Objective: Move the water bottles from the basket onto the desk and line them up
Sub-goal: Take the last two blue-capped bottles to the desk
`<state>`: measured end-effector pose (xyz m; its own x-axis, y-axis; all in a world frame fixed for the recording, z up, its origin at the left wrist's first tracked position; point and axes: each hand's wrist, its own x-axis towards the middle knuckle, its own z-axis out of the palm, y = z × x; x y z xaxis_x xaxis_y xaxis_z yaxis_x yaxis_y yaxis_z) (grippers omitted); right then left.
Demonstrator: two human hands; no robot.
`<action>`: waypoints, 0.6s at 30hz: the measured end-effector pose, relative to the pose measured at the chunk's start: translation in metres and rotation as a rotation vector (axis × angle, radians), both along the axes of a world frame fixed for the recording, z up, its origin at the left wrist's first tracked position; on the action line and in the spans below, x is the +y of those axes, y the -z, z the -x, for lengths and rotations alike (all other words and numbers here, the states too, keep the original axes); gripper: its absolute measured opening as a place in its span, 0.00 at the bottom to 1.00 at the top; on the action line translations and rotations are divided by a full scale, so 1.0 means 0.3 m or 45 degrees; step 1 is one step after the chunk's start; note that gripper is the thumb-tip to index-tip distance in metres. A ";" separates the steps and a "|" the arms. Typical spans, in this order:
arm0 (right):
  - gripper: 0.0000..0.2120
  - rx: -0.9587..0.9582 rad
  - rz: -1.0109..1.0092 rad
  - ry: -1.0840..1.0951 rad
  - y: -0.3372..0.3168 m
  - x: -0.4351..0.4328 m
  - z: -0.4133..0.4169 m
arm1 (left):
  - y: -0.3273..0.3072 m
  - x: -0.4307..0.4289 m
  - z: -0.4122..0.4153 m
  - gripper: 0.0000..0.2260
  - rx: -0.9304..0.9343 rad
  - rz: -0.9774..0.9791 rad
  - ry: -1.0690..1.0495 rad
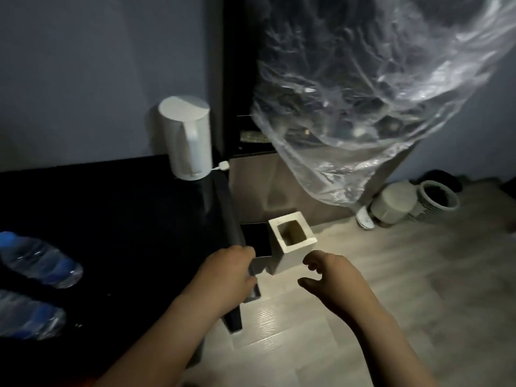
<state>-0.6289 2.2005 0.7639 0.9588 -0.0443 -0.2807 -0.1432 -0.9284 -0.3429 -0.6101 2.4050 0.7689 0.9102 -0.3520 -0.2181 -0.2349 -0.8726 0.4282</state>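
Note:
Two clear water bottles with blue labels lie on their sides at the left edge of the dark desk (125, 219), one (39, 259) above the other (28, 317). My left hand (231, 272) reaches past the desk's right corner, its fingers and thumb curled round the near side of a black square container (257, 237) on the floor. To its right, my right hand (326, 275) hovers by a white square container (293, 236), fingers loosely curled and holding nothing. I see no bottle in either container.
A white kettle (187, 138) stands at the desk's back right corner, its cable running right. A large clear plastic bag (363, 93) hangs over dark furniture. A round woven basket (437, 199) and a pale round object (391, 206) sit on the wooden floor by the wall.

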 end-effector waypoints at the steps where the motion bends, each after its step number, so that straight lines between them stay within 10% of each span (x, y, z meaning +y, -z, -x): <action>1: 0.16 0.001 0.009 0.038 -0.004 -0.072 0.017 | -0.001 -0.074 -0.003 0.12 -0.006 -0.004 0.039; 18: 0.20 0.097 0.007 0.828 0.000 -0.875 0.226 | 0.045 -1.034 -0.193 0.18 0.040 -0.051 0.822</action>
